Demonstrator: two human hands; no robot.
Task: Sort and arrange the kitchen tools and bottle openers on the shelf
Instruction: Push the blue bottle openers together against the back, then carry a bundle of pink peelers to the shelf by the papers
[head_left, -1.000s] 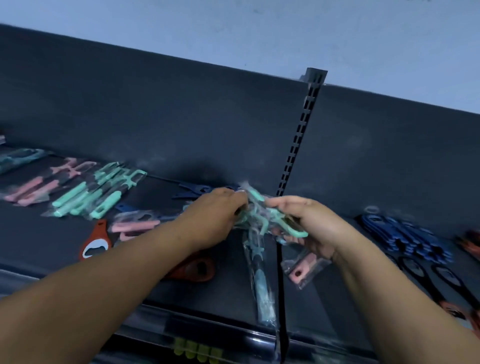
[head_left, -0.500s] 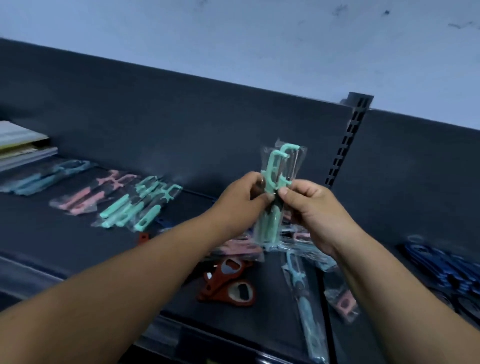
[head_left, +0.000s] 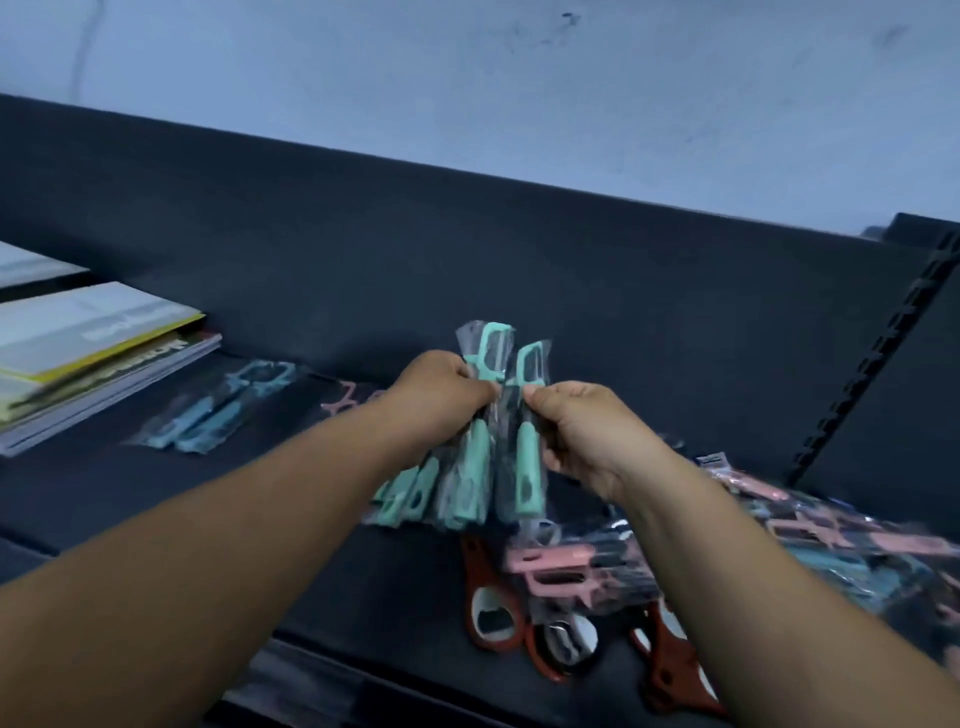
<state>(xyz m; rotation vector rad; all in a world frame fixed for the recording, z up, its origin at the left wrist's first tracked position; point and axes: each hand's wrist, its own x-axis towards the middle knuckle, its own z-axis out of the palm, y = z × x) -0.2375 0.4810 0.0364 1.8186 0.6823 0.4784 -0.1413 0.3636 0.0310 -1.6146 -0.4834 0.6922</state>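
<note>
1. nearest us, at the front of the dark shelf (head_left: 156, 499), lay three red openers (head_left: 498, 644), rings toward us. the right forearm covered part of one.
2. just behind and partly over them sat a loose pile of bagged pink peelers (head_left: 558, 569), mixed with some blue ones, running off to the right.
3. above the pile we held both hands up, close together but not touching.
4. our left hand (head_left: 441, 395) was curled round a bundle (head_left: 470, 467) of bagged mint peelers, thumb and fingers clamped near the necks, heads up, handles pointing down.
5. our right hand (head_left: 587, 436) pinched a single mint peeler (head_left: 529, 470) at its neck, upright, just beside the bundle.
6. more mint handles showed beneath the left wrist. we could not tell whether they lay on the shelf or hung from the hand.
7. farther left on the shelf, well apart from the hands, lay a few bagged blue peelers (head_left: 218, 415), side by side.
8. beyond these, at the left edge, a stack of booklets (head_left: 93, 353) lay flat.
9. a dark back panel (head_left: 363, 234) closed the shelf behind, with a slotted post (head_left: 883, 358) at the right.
10. a pale wall (head_left: 467, 78) rose above the panel.
</note>
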